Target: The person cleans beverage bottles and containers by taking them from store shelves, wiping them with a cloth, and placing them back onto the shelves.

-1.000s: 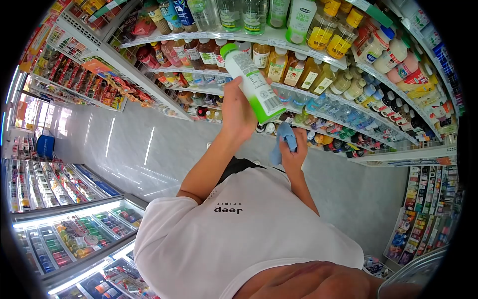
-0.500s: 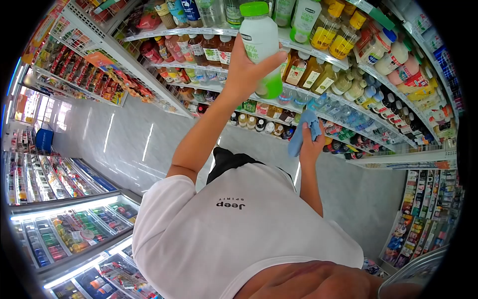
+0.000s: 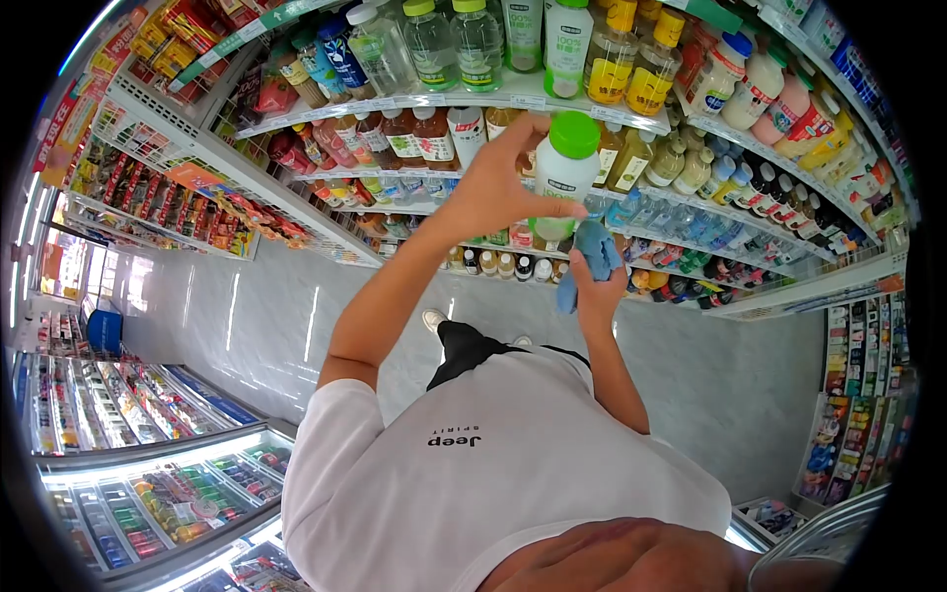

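Note:
My left hand (image 3: pixel 498 187) curves around a white plastic bottle (image 3: pixel 567 173) with a bright green cap and a green lower part. Its thumb crosses the front near the base, and the other fingers reach partly behind the bottle. The bottle is off the shelf, tilted slightly, in front of the drinks. Just below its base, my right hand (image 3: pixel 597 286) is closed around a crumpled blue cloth (image 3: pixel 599 249). The cloth is close to the bottle's base; whether they touch I cannot tell. Similar green-capped bottles (image 3: pixel 567 49) stand on the shelf beyond.
Curved shelves (image 3: pixel 414 101) packed with drink bottles rise ahead. White-capped jugs (image 3: pixel 760 94) line the right side. A wire rack (image 3: pixel 158 109) with snack packets is at left. A lit chiller (image 3: pixel 168 493) stands at lower left. Grey floor (image 3: pixel 266 296) lies below.
My left hand has brought the bottle down and toward my right hand, which has risen slightly with the blue cloth. The view has tilted, showing more of the shelf and my shoes.

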`<state>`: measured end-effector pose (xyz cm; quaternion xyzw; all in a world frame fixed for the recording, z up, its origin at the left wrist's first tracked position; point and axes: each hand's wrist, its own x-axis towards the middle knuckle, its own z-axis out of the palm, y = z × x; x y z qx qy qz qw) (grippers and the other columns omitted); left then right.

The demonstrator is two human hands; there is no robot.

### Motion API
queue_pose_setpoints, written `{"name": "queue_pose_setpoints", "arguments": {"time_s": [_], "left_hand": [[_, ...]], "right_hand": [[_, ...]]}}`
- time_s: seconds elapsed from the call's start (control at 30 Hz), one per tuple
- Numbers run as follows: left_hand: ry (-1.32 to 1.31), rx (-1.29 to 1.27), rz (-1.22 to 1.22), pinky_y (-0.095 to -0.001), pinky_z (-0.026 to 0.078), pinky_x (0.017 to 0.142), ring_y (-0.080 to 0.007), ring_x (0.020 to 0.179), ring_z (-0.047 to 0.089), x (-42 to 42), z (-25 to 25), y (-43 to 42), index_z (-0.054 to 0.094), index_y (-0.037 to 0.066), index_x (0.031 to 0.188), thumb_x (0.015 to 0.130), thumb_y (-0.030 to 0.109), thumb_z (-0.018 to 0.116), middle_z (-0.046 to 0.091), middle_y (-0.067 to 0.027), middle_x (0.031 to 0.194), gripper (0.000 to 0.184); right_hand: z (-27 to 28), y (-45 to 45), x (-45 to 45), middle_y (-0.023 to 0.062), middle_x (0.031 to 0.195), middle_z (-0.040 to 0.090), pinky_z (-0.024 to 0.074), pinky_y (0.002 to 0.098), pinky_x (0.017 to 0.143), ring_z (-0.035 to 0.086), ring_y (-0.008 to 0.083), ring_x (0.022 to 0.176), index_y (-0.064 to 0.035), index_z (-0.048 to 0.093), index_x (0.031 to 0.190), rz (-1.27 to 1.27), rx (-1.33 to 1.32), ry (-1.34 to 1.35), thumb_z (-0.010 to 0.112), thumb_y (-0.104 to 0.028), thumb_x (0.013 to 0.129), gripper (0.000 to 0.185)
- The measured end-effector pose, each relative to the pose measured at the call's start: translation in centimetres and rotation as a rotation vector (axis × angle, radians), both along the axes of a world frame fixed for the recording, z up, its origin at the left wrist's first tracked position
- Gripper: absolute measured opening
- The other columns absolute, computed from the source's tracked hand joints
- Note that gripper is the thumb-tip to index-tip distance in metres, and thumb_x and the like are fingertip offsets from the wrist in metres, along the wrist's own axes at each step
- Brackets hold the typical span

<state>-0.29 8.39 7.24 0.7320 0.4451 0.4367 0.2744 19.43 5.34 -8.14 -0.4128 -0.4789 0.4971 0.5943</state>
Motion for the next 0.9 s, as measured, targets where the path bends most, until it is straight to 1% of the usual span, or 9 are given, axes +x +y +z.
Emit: {"name": "queue_pose_setpoints", "arguments": {"time_s": [0.03, 0.23, 0.33, 0.37, 0.47, 0.6, 0.7, 0.8, 0.9], "left_hand": [[0.027, 0.028, 0.024, -0.0355, 0.051, 0.093, -0.0189, 0.107, 0.064, -0.4, 0.0, 0.9, 0.043, 0.005, 0.136, 0.062, 0.027, 0.095, 0.067, -0.0106, 0.117, 0.093], [0.283, 0.174, 0.235, -0.0367, 0.051, 0.094, -0.0242, 0.106, 0.065, -2.8, 4.5, 4.5, 0.044, 0.01, 0.136, 0.068, 0.029, 0.091, 0.068, -0.0096, 0.118, 0.084], [0.365, 0.197, 0.347, -0.0453, 0.049, 0.093, -0.0419, 0.112, 0.058, -3.7, 6.7, 5.7, 0.044, 0.0, 0.134, 0.068, 0.027, 0.088, 0.06, -0.0217, 0.12, 0.084], [0.39, 0.343, 0.353, -0.0447, 0.048, 0.095, -0.0418, 0.113, 0.057, -4.9, 5.7, 7.5, 0.045, 0.001, 0.134, 0.065, 0.029, 0.09, 0.057, -0.0215, 0.127, 0.087], [0.439, 0.652, 0.447, -0.0443, 0.048, 0.095, -0.042, 0.113, 0.057, -6.0, 5.0, 9.2, 0.046, 0.001, 0.133, 0.065, 0.028, 0.09, 0.055, -0.0217, 0.129, 0.086], [0.381, 0.364, 0.503, -0.0443, 0.046, 0.097, -0.0429, 0.118, 0.053, -4.7, 6.6, 8.6, 0.044, 0.002, 0.135, 0.064, 0.026, 0.09, 0.054, -0.0216, 0.128, 0.088], [0.42, 0.442, 0.435, -0.0455, 0.047, 0.095, -0.0426, 0.117, 0.054, -5.0, 5.3, 10.2, 0.04, 0.005, 0.138, 0.068, 0.024, 0.088, 0.055, -0.0203, 0.128, 0.087], [0.415, 0.655, 0.358, -0.0461, 0.048, 0.093, -0.0432, 0.115, 0.055, -4.5, 4.6, 10.4, 0.039, 0.008, 0.139, 0.072, 0.02, 0.085, 0.056, -0.0194, 0.126, 0.082], [0.478, 0.448, 0.39, -0.046, 0.048, 0.095, -0.0432, 0.116, 0.055, -4.1, 4.8, 10.6, 0.04, 0.01, 0.139, 0.074, 0.018, 0.083, 0.057, -0.0185, 0.125, 0.078]], "right_hand": [[-0.8, 0.4, 0.5, 0.0031, 0.103, 0.064, 0.0468, 0.0254, 0.083, 0.058, 0.0102, 0.091, 0.0001, 0.059, 0.117, -0.018, 0.004, -0.029, 0.077, -0.013, 0.085, 0.039], [-2.0, -0.5, 2.2, 0.0025, 0.098, 0.063, 0.0457, 0.0243, 0.08, 0.056, 0.009, 0.087, 0.0009, 0.06, 0.114, -0.133, 0.012, -0.079, 0.074, -0.015, 0.088, 0.033], [-4.2, -1.5, 3.5, 0.0028, 0.098, 0.064, 0.0456, 0.0244, 0.078, 0.056, 0.0091, 0.086, 0.0017, 0.06, 0.116, -0.157, -0.064, -0.118, 0.073, -0.015, 0.089, 0.034], [-5.0, -1.7, 4.0, 0.0028, 0.098, 0.065, 0.0456, 0.0244, 0.078, 0.056, 0.0091, 0.086, 0.0019, 0.06, 0.117, -0.16, -0.099, -0.133, 0.073, -0.015, 0.089, 0.035], [-6.3, -2.6, 4.9, 0.0027, 0.097, 0.065, 0.0458, 0.0245, 0.075, 0.056, 0.009, 0.084, 0.0014, 0.061, 0.117, -0.206, -0.084, -0.196, 0.072, -0.015, 0.089, 0.034], [-6.2, -3.5, 6.6, 0.0017, 0.093, 0.065, 0.0459, 0.0244, 0.074, 0.055, 0.0088, 0.08, 0.0003, 0.062, 0.114, -0.18, -0.109, -0.249, 0.072, -0.015, 0.09, 0.03], [-6.8, -3.2, 7.4, 0.0007, 0.089, 0.063, 0.0454, 0.0242, 0.073, 0.054, 0.0081, 0.078, -0.0001, 0.062, 0.111, -0.202, -0.081, -0.266, 0.071, -0.015, 0.09, 0.027], [-6.9, -3.1, 7.9, -0.0001, 0.087, 0.061, 0.0449, 0.0241, 0.072, 0.053, 0.0078, 0.078, -0.0003, 0.062, 0.109, -0.234, -0.071, -0.28, 0.07, -0.014, 0.09, 0.025], [-5.5, -2.9, 8.1, -0.0003, 0.086, 0.061, 0.0447, 0.0241, 0.072, 0.052, 0.0076, 0.077, -0.0005, 0.062, 0.107, -0.235, -0.076, -0.244, 0.07, -0.013, 0.09, 0.023]]}}
